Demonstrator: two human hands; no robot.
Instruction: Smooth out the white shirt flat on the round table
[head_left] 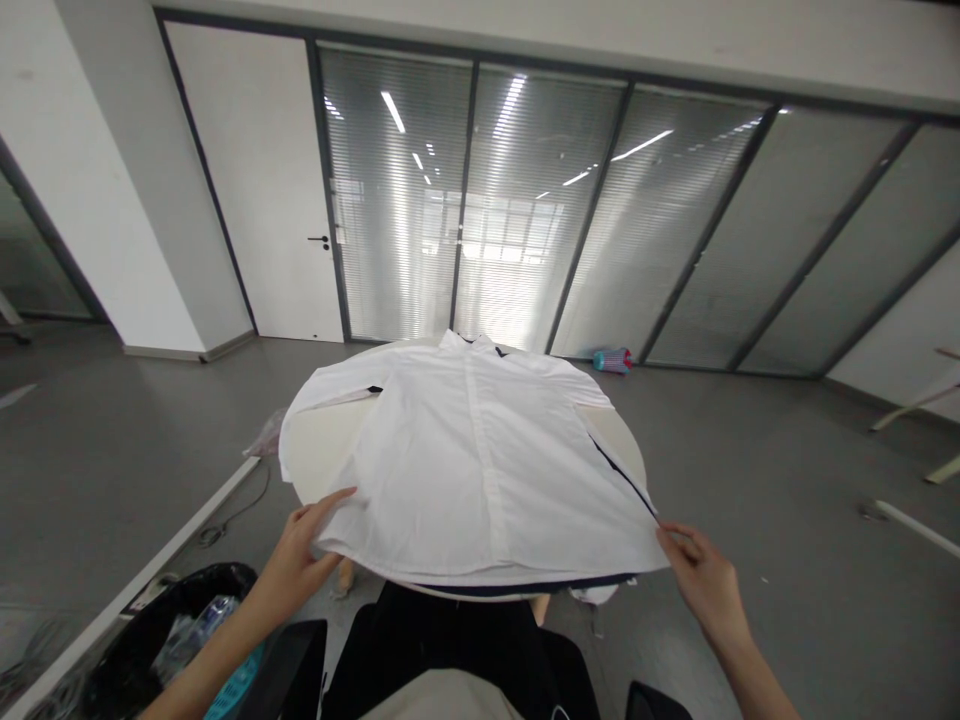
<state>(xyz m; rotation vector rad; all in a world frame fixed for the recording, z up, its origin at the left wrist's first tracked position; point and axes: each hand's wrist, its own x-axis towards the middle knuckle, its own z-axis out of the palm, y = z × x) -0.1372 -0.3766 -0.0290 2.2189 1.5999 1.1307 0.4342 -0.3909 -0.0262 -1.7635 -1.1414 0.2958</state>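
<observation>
Shirt: white button-front cotton shirt with dark trim (480, 460) lies spread flat, front up, on round white table (319, 445); collar at far edge, hem at near edge, hanging a little over the rim.
Sleeves: left-side short sleeve draped over the table edge; right side shows a dark seam line running down to the hem corner.
Left hand: left hand (296, 555) at the near-left hem corner, fingers (330, 500) lying on top of the cloth, thumb under it, closed on the fabric edge.
Right hand: right hand (701, 575) at the near-right hem corner, fingertips pinched together on the corner of the shirt.
Person: seated close to the table, dark clothing at the bottom of view.
Floor left: black bin bag with plastic bottle (199, 615) beside the left forearm; thin cable (240, 510) on the grey floor.
Background: glass partition wall with blinds (525, 220), white door (259, 190), small teal and pink object (613, 359) at the foot of the wall.
</observation>
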